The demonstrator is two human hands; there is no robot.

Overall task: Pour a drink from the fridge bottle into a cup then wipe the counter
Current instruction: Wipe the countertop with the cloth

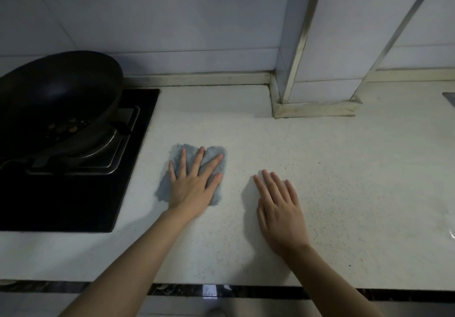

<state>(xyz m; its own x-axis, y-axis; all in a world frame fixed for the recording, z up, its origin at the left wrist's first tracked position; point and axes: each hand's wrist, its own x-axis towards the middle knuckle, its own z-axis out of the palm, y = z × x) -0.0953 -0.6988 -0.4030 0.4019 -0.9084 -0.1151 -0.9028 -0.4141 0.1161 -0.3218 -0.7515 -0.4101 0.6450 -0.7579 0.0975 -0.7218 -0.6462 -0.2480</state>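
A: First entry, the task's thing?
B: Blue-grey cloth (213,151), fluffy pile, folded to a rough pad. Flat on the desk (344,169), left of centre, just right of the hob (73,205).

A: Held how?
B: Pinned under the left hand (190,186). Spread fingers (199,160), straight, pressing down from above. No curl, no pinch.

A: Other hand?
B: Flat on bare desk, the right hand (279,208), near the cloth but apart from it. Straight there too, holding nothing.

A: Handling notes?
B: Judged soft, light and limp, not fragile. Likely to bunch or creep out from under the palm if pushed by the heel alone. Best driven as placed now: palm over the middle, tips reaching toward the far edge. For lifting, a pinch at a free corner, such as the near left one showing beside the wrist. Damp or dry: cannot tell.

A: Bottle, cup?
B: Neither in view. Wiping stage, by judgement.

A: Remaining entries?
B: Dark pan (61,90) on the hob, far left, with food scraps inside. Tiled pillar (344,45) at the far edge, right of centre. Advisable to keep the sweep short of the hob's rim.
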